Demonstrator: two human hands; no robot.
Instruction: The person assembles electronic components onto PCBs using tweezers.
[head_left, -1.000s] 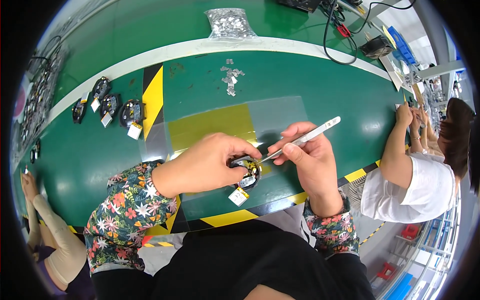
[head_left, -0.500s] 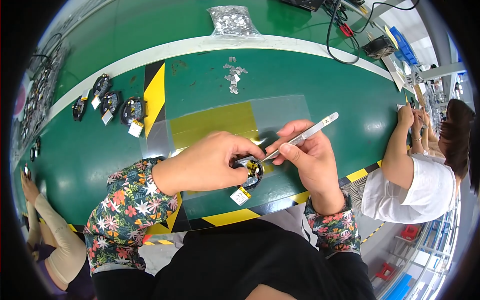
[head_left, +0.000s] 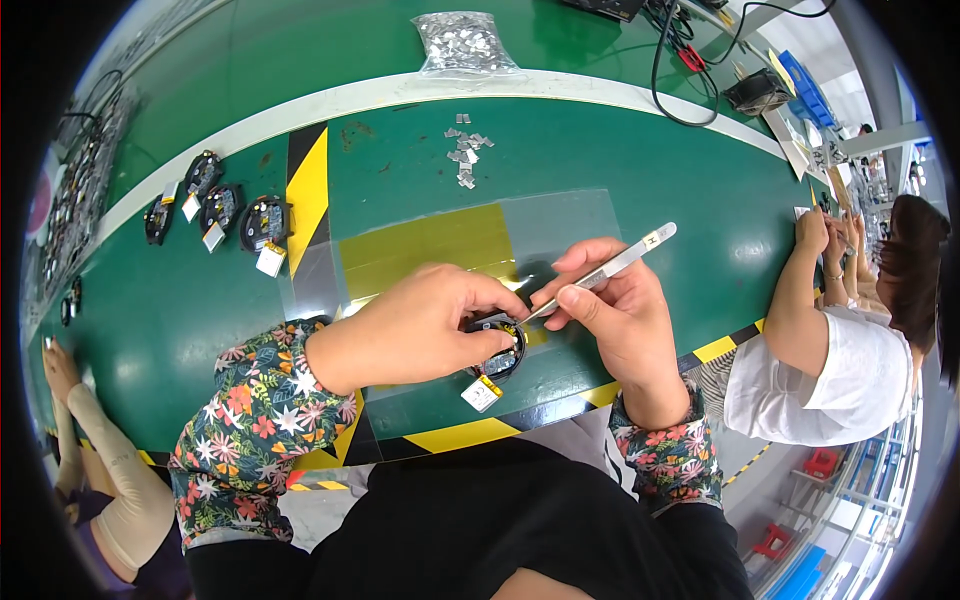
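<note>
1. Black fabric of the person's top [head_left: 480,510] fills the lower edge, and floral sleeve covers [head_left: 250,430] wrap both forearms.
2. Yellow-and-black striped tape [head_left: 465,434] borders the near edge of the green bench [head_left: 700,210].
3. A flat white battery [head_left: 482,394] with a yellow end hangs out on the near side of the round device; its face carries faint dark printing, too small to read.
4. That round device [head_left: 516,360], a black open housing with circuit parts inside, is at the bench's near side, between the two hands and partly covered by the left.
5. The left hand [head_left: 420,322] holds the device, thumb laid over its opening and index finger bent at the far rim.
6. The right hand [head_left: 628,335] pinches metal tweezers [head_left: 622,264], tips at the device's upper rim; dark marking shows near their upper end.
7. Just beyond the hands lie an amber sheet [head_left: 430,248] and a clear sheet [head_left: 560,232], both without visible lettering.
8. Farther left, four black housings [head_left: 221,208] sit grouped with white batteries; any print there is illegible.
9. Small silver pieces [head_left: 467,157] lie scattered ahead.
10. Behind them, a clear bag [head_left: 467,45] holds many similar pieces.
</note>
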